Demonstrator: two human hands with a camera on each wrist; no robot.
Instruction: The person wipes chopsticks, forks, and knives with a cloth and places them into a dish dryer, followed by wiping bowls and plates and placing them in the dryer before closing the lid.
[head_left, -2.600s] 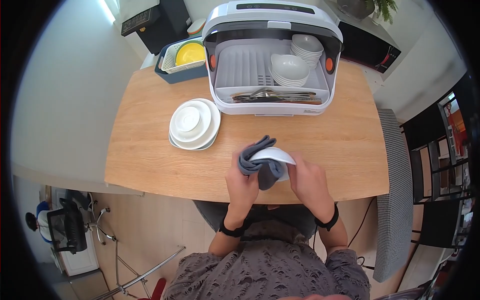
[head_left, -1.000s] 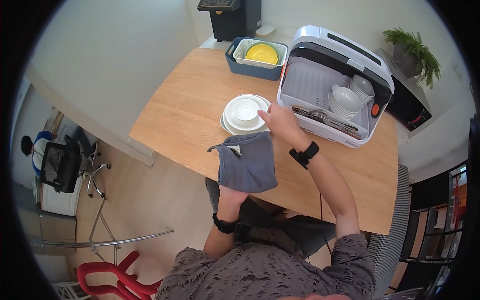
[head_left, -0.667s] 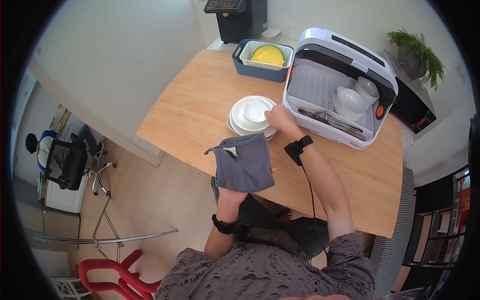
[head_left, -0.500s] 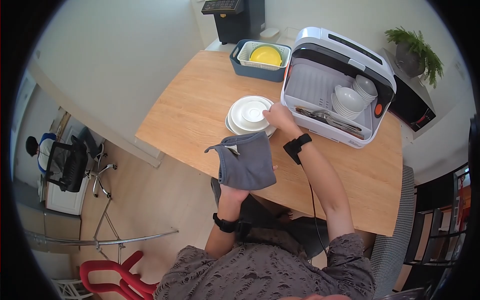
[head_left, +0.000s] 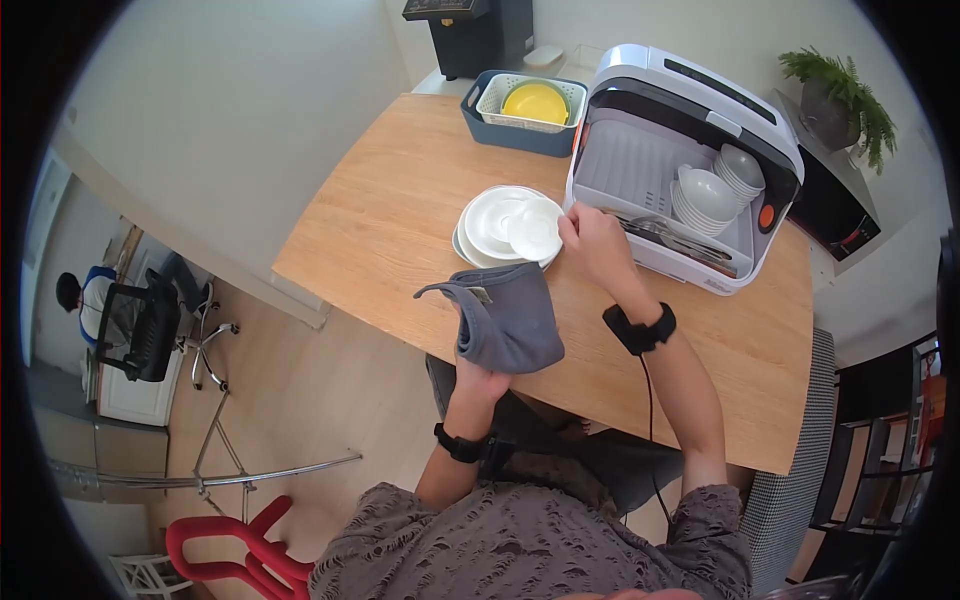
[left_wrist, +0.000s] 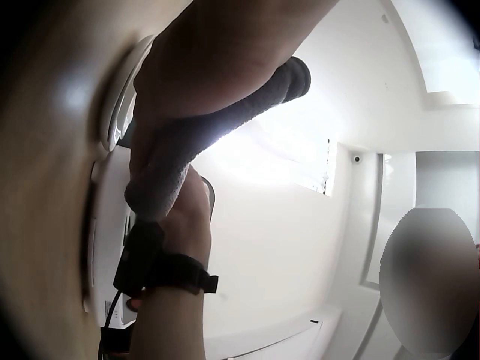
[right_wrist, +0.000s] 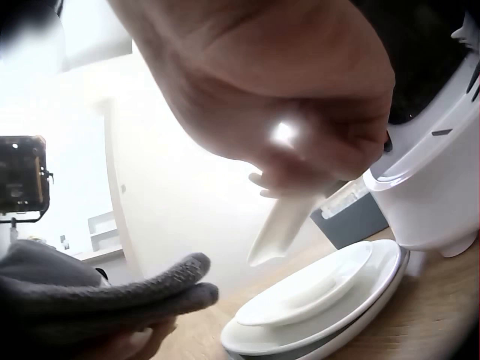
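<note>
My right hand (head_left: 602, 250) pinches the rim of a small white dish (head_left: 535, 232), which is tilted above a stack of white plates (head_left: 485, 235). In the right wrist view the dish (right_wrist: 279, 232) hangs from the fingers, apart from the plates (right_wrist: 341, 307) below. My left hand (head_left: 482, 382) holds a folded grey cloth (head_left: 508, 322) near the front edge of the table, just in front of the stack. The cloth covers most of that hand's fingers. Seen from the left wrist, the cloth (left_wrist: 225, 124) runs along the palm side of the hand.
Right of the stack stands an open white dish cabinet (head_left: 650, 270) with several bowls (head_left: 708, 195) and cutlery (head_left: 680, 240). A blue basket (head_left: 520, 138) holding a white basket and a yellow bowl (head_left: 536, 102) is at the back. A cable (head_left: 650, 430) hangs from the right wrist.
Earlier both hands held a white dish in the cloth at the table front. The view then swung, and the right hand reached the stack and lifted the small dish off it. The cloth has curled slightly.
</note>
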